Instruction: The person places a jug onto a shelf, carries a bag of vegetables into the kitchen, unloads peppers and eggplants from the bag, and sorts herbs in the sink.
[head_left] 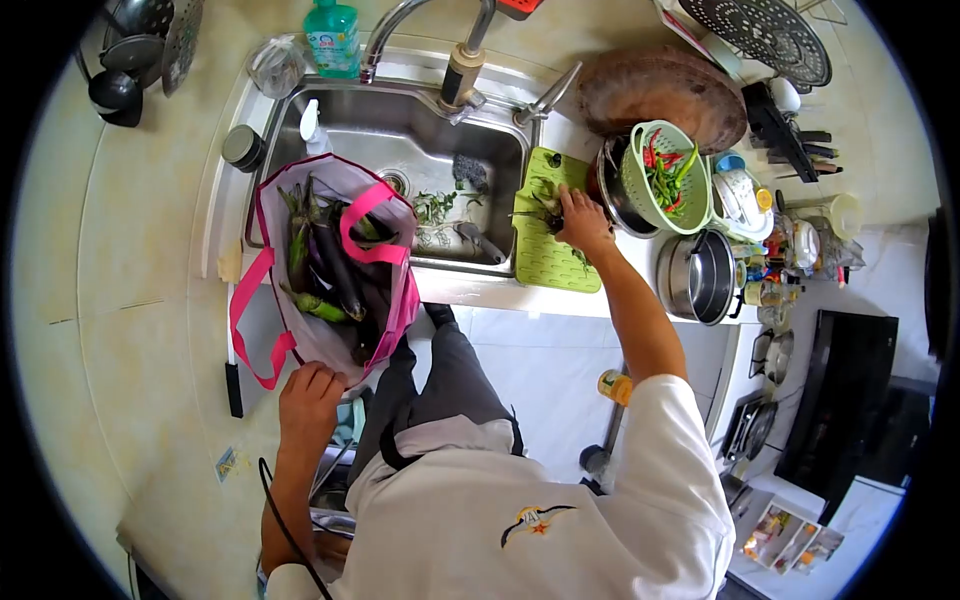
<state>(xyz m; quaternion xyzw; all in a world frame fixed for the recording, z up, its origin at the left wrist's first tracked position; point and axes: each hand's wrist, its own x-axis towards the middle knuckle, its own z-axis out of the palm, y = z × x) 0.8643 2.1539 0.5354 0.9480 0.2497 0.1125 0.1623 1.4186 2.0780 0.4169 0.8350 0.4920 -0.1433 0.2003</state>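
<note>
My left hand [311,394], fingers curled, grips the near rim of a pink-trimmed bag [402,318]. The bag stands open across the sink's left front edge. Long dark purple eggplants [335,262] and green pods or peppers [318,306] lie inside it. Over to the right, my right hand [584,222] is closed over the lime-green board [556,268] beside the sink. Dark stalks or leafy scraps [545,208] stick out by its fingertips. What exactly the fingers hold is hidden beneath them.
The steel sink [400,125] contains a spray bottle [312,128], a scouring pad [469,171] and green leaves [434,207]. A faucet [462,75] rises behind. A colander [640,185] of red and green chilies, a steel pot [697,277] and a round wooden board [660,95] crowd the right counter.
</note>
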